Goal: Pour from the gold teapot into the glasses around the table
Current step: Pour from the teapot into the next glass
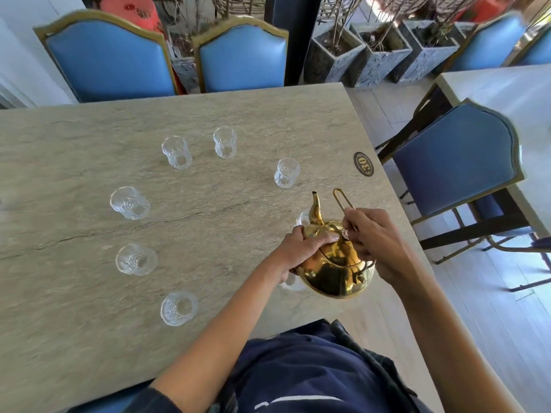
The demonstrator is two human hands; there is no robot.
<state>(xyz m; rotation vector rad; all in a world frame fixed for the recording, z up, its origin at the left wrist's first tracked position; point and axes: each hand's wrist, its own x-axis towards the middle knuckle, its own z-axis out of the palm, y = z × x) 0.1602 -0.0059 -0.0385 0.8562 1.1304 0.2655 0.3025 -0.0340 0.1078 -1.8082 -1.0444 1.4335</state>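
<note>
The right hand [377, 242] is closed around the thin wire handle [344, 199] of the gold teapot [334, 263], fingers pinched on the loop just above the lid knob [345, 234]. The left hand [301, 248] is laid over the pot's lid and shoulder, fingers curled and pressing on the metal. The teapot sits in the lower right of the frame, near the table's right edge, tilted with its spout [315, 208] pointing toward the top of the frame; whether its base touches the table [89, 323] cannot be told.

Two glasses are partly hidden by the pot: one [301, 218] just beside the spout and one [290, 282] under the left wrist. Six more clear glasses stand apart in a loose ring to the left: three toward the upper centre [176, 152], [225, 143], [286, 172], and three down the left side [129, 202], [136, 259], [179, 308].

A dark oval number plate [363, 163] lies near the table's right edge. Blue chairs [110, 58] stand along the far side.
</note>
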